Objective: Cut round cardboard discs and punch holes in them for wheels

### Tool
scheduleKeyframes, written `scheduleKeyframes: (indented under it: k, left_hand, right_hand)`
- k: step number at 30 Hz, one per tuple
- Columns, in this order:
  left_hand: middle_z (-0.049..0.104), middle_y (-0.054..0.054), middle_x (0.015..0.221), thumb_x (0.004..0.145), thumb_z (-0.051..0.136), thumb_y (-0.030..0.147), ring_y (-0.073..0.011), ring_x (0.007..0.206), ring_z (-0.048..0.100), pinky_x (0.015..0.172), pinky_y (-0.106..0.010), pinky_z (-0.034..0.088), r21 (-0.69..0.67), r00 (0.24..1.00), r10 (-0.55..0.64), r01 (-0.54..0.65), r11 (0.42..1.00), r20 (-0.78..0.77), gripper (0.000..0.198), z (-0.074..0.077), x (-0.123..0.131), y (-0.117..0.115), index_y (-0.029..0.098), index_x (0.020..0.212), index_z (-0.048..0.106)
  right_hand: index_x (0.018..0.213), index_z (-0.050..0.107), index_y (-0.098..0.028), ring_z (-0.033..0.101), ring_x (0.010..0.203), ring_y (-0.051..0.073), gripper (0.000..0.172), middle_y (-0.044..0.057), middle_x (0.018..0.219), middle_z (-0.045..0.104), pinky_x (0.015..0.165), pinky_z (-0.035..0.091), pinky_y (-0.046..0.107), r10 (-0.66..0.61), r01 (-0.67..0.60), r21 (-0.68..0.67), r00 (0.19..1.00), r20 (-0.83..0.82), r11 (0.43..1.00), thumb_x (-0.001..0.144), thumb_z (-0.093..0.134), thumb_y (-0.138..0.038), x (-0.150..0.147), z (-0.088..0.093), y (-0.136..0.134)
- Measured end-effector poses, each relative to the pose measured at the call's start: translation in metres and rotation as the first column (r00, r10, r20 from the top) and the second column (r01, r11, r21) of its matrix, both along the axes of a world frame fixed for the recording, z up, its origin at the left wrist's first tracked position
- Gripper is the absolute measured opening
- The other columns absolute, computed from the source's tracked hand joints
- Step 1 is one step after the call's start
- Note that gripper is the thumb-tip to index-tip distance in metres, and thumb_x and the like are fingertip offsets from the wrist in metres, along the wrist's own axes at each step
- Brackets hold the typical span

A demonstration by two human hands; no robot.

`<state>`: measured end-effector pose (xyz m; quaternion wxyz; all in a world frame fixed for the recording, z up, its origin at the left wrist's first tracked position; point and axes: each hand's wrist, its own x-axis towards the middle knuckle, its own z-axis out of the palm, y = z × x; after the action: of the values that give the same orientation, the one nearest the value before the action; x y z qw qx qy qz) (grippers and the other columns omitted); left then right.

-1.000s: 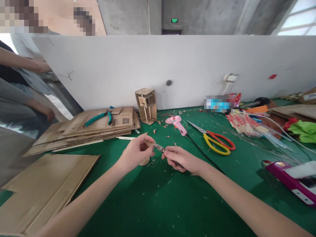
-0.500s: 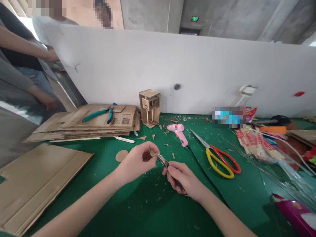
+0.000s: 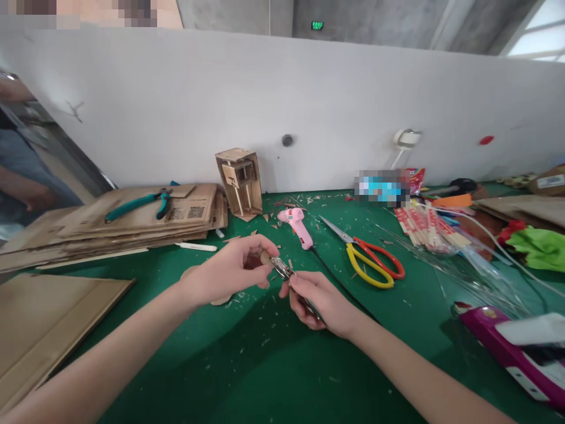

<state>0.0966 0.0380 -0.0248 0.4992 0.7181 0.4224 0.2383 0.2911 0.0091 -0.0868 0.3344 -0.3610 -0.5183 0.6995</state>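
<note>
Between its thumb and fingers my left hand [image 3: 241, 265] pinches a small cardboard disc [image 3: 265, 257], mostly covered by the fingers. My right hand [image 3: 320, 300] is closed around the handles of a silvery hole punch [image 3: 281, 268], whose head meets the disc's edge. Whether the jaws bite into the card cannot be made out. Partly behind my left wrist lie round cardboard pieces [image 3: 222, 300]. Beyond the hands rest a pink glue gun [image 3: 298, 227] and scissors [image 3: 371, 262] with one yellow and one red handle.
Stacked cardboard [image 3: 145, 227] at the left carries teal pliers [image 3: 136, 207]. A small cardboard box frame [image 3: 241, 185] stands against the white partition [image 3: 198, 100]. Card scraps litter the green table [image 3: 247, 365]. On the right are wrapped sticks [image 3: 426, 229] and a purple device [image 3: 507, 347].
The view has swung to the right, so the table's things sit further left. Both hands remain together at the disc and punch, with the punch tilted a little more steeply.
</note>
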Motion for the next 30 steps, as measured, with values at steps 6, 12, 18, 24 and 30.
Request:
scheduleKeyframes:
  k: [6,12,18,24,30]
  left_hand:
    - [0.057,0.004,0.074,0.083,0.055,0.024,-0.0117,0.067,0.061,0.056,-0.023,0.046,0.059,0.997,-0.068,0.07,0.996,-0.046,0.031,0.002,-0.006,-0.007,0.021,0.114,0.052]
    - [0.061,0.001,0.08,0.082,0.058,0.031,-0.013,0.07,0.062,0.062,-0.027,0.052,0.08,0.999,0.022,-0.02,0.997,-0.028,0.032,-0.011,-0.011,-0.01,0.02,0.112,0.055]
    - [0.066,0.0,0.08,0.081,0.062,0.033,-0.0146,0.071,0.063,0.066,-0.029,0.052,0.033,0.999,0.008,-0.007,0.999,-0.04,0.035,-0.02,-0.015,-0.006,0.021,0.113,0.057]
    - [0.066,0.002,0.076,0.081,0.063,0.028,-0.0138,0.073,0.064,0.072,-0.029,0.052,0.012,1.0,-0.023,0.023,1.0,0.016,0.029,-0.02,-0.014,-0.008,0.02,0.108,0.059]
    - [0.067,0.0,0.082,0.079,0.065,0.03,-0.0143,0.073,0.066,0.073,-0.031,0.054,-0.012,0.998,-0.034,0.034,0.999,0.055,0.032,-0.029,-0.015,-0.007,0.02,0.109,0.058]
  right_hand:
    - [0.081,0.06,-0.016,0.033,0.032,0.004,0.036,-0.006,0.048,0.048,0.029,0.019,0.016,0.076,-0.077,0.023,0.997,0.014,0.997,0.085,0.052,-0.051,0.009,-0.003,0.002]
    - [0.088,0.057,-0.017,0.035,0.041,0.004,0.029,-0.006,0.058,0.049,0.034,0.019,0.016,0.083,-0.082,-0.029,0.996,0.034,0.996,0.078,0.066,-0.043,0.01,0.001,0.002]
    - [0.08,0.064,-0.012,0.04,0.048,0.005,0.032,-0.002,0.061,0.051,0.038,0.025,0.017,0.039,-0.042,0.014,0.989,0.145,0.999,0.076,0.068,-0.044,0.015,0.005,0.004]
    - [0.087,0.068,-0.011,0.045,0.05,0.006,0.031,0.001,0.064,0.056,0.038,0.029,0.018,0.07,-0.074,0.025,0.989,0.129,0.997,0.08,0.065,-0.042,0.019,0.001,0.005]
    - [0.078,0.066,-0.011,0.039,0.041,0.004,0.031,-0.001,0.057,0.055,0.036,0.027,0.017,0.076,-0.084,0.046,0.984,0.159,0.995,0.081,0.064,-0.042,0.017,0.003,0.005]
